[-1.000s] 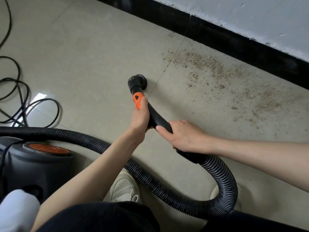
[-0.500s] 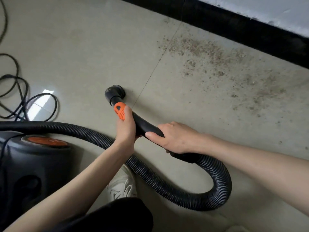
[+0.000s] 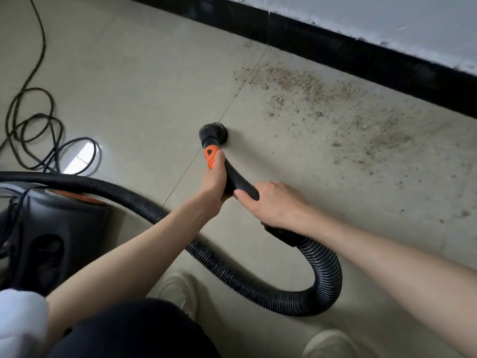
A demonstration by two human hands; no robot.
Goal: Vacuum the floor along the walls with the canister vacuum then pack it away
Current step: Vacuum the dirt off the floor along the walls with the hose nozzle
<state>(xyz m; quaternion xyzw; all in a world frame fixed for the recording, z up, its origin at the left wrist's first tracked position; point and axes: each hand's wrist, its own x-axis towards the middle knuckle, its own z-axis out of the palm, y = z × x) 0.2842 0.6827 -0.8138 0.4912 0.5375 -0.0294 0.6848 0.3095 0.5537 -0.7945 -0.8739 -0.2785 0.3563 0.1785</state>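
Upper left of frame: loose power cord (image 3: 33,125) coiled on the floor (image 3: 144,73). Lower left: canister vacuum (image 3: 49,228), its ribbed hose (image 3: 258,288) looping across the bottom to lower centre-right. Centre: left hand (image 3: 214,179) clamped on the handle just below the orange slider (image 3: 211,156); right hand (image 3: 273,205) wrapped around the handle's lower end, just beside the left. The nozzle (image 3: 213,131) rests on the floor, short of the debris (image 3: 322,99) scattered at upper right beside the black skirting (image 3: 361,55). Advice: keep the nozzle flat, sweep slowly rightward through the grit, finishing tight against the skirting.
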